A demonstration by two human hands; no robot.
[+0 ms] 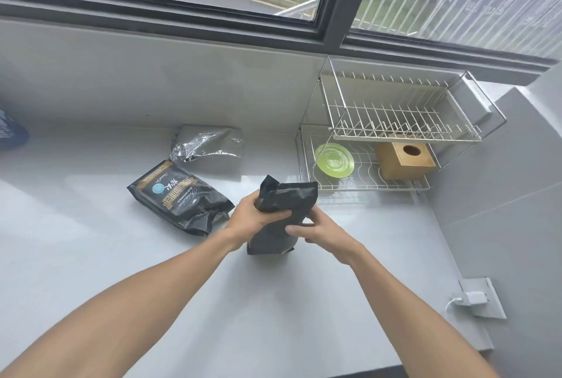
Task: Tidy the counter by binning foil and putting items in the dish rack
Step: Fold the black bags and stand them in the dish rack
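A plain black bag stands upright on the counter, held between both hands. My left hand wraps its left side near the top, and my right hand grips its right side lower down. A second black bag with gold print lies flat to the left. Behind it lies a crumpled silver foil bag against the wall. The two-tier wire dish rack stands at the right, with a green plate and a wooden box on its lower tier.
The white counter ends at a grey wall on the right, where a socket with a white plug sits. A blue object shows at the far left edge. A window runs along the back.
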